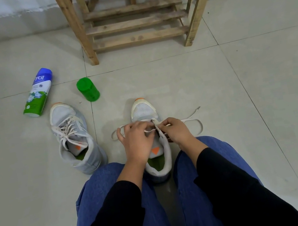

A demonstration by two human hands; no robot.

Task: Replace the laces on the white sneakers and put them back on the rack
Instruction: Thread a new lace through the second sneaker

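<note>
Sneaker (143,109) is wedged on the floor between the knees, toe away, so its lace (195,123) can be drawn taut, pinched by left hand (137,140) and right hand (179,131); second sneaker (73,137), already laced, is parked short of the rack (139,37).

Sneaker (143,109) upright on floor (218,81) between knees, toe toward rack (135,24). Left grip (138,140) and right grip (176,131) over eyelets, each pinching lace (201,125). Lace loops trail out both sides. Second sneaker (73,137) at left, laced, untied. Bottle (37,92) on its side beyond; green cap (88,90) near, apart.
</note>
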